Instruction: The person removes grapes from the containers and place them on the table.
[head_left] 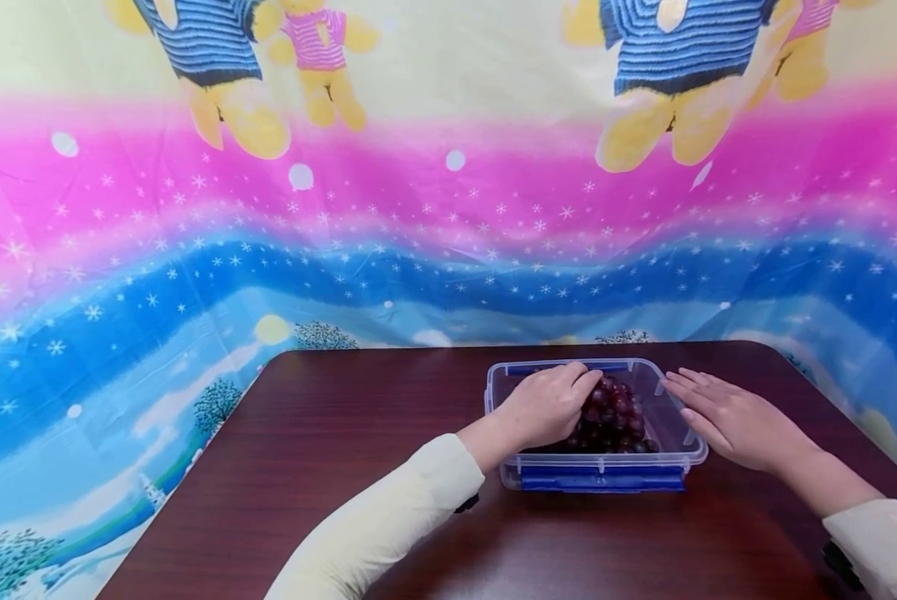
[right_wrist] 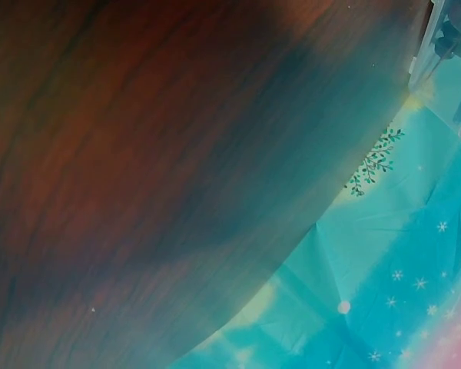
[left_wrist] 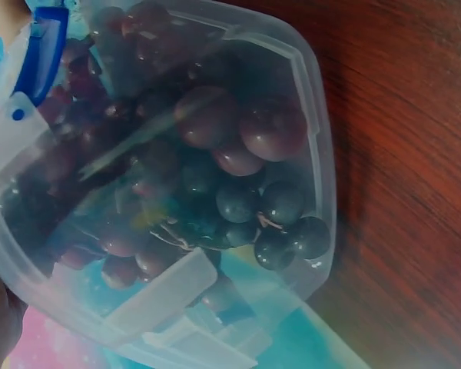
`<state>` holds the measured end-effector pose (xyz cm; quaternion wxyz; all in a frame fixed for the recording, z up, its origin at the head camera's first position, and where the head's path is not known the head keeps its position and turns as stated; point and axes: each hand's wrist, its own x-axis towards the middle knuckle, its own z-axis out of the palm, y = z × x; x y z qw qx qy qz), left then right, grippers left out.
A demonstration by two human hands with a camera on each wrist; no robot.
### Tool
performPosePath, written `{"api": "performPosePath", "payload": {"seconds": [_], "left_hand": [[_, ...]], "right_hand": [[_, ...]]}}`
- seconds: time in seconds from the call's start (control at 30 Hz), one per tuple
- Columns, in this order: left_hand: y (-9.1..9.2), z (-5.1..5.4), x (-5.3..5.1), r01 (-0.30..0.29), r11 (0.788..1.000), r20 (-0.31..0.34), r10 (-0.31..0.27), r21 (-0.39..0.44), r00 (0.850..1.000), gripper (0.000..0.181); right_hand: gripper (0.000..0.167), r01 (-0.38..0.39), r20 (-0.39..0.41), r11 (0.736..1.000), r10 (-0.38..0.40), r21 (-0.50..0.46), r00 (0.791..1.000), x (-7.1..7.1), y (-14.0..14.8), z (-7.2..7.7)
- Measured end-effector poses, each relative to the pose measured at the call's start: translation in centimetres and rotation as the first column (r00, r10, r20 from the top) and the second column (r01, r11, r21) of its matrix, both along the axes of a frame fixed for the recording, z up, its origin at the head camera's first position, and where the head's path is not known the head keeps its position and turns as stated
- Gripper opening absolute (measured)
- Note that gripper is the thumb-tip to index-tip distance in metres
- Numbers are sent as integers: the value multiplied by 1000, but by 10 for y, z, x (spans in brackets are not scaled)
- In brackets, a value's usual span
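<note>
Left hand (head_left: 544,406) bent over dark grapes (head_left: 615,417), grip hidden, right hand (head_left: 741,421) straight-fingered beside right rim of clear container (head_left: 602,459), near blue clip (head_left: 602,480) with unreadable marking

At the left edge, only a dim sliver of the left hand (left_wrist: 0,323) is caught. Just beside it, a clear plastic box with rounded corners (left_wrist: 325,177) is seen, round dark red-purple grapes (left_wrist: 207,117) held inside. Farther from the hand, a blue plastic latch (left_wrist: 42,58) is shown. Across the box from the hand, reddish-brown wood-grained tabletop (left_wrist: 407,169) is seen.
</note>
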<state>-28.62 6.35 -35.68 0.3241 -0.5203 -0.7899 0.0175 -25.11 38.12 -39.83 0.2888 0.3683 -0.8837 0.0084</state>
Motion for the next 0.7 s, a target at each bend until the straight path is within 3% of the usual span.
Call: {"api": "performPosePath", "payload": {"seconds": [0.17, 0.4, 0.7], "left_hand": [[0, 4, 5, 8, 1000, -37, -8, 0, 999, 36], [0, 9, 10, -27, 999, -96, 24, -32, 995, 37], [1, 15, 13, 13, 1000, -181, -17, -24, 983, 35]], "right_hand": [[46, 4, 1, 1000, -4, -1, 1000, 1, -1, 1], [45, 3, 0, 1000, -3, -3, 1000, 1, -1, 1], [44, -7, -5, 1000, 7, -9, 1000, 1, -1, 1]]}}
